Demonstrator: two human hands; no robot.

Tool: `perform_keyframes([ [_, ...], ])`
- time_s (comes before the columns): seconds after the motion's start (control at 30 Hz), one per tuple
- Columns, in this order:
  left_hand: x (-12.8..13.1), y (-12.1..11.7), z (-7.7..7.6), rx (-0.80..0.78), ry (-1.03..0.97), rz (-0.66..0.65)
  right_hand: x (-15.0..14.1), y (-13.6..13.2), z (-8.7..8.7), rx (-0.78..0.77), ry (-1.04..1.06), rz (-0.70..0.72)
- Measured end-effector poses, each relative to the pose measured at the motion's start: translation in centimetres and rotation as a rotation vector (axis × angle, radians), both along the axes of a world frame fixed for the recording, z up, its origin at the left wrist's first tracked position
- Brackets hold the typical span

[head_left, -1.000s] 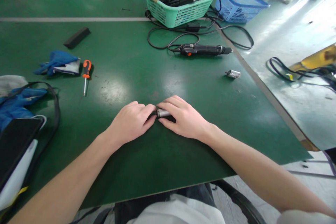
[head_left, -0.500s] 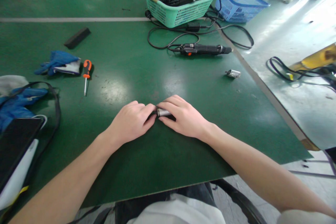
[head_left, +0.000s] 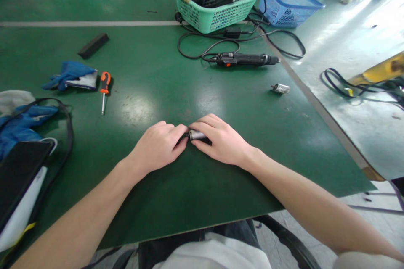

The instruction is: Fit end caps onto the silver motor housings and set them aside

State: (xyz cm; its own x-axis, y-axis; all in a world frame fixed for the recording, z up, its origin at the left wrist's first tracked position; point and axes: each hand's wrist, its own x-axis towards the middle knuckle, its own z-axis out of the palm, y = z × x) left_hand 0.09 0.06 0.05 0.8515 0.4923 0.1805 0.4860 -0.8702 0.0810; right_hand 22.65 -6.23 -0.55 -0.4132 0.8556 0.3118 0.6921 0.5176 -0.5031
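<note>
My right hand (head_left: 219, 141) is closed around a small silver metal cylinder (head_left: 196, 135), whose left end shows between thumb and fingers. Against that end, my left hand (head_left: 162, 145) pinches a small dark piece (head_left: 184, 136), mostly covered by the thumb and forefinger. What this piece is I cannot make out. Both hands rest low over the green table (head_left: 176, 201), their fingertips nearly touching. A second silver cylinder (head_left: 280, 88), similar in look and with a small tip at its left end, lies farther off to the right.
A black electric screwdriver (head_left: 246, 59) with its cord lies beyond my hands, before a green basket (head_left: 208, 19) of corded tools and a blue basket (head_left: 287, 14). To the left are an orange-handled screwdriver (head_left: 104, 88), blue gloves (head_left: 71, 76), a dark block (head_left: 94, 45) and a phone (head_left: 23, 172).
</note>
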Motion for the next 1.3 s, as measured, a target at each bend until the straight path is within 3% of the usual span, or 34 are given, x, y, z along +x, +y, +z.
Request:
perform_keyframes([
  [1.3, -0.06, -0.25, -0.05, -0.021, -0.012, 0.034, -0.05, 0.03, -0.03, 0.005, -0.004, 0.000],
])
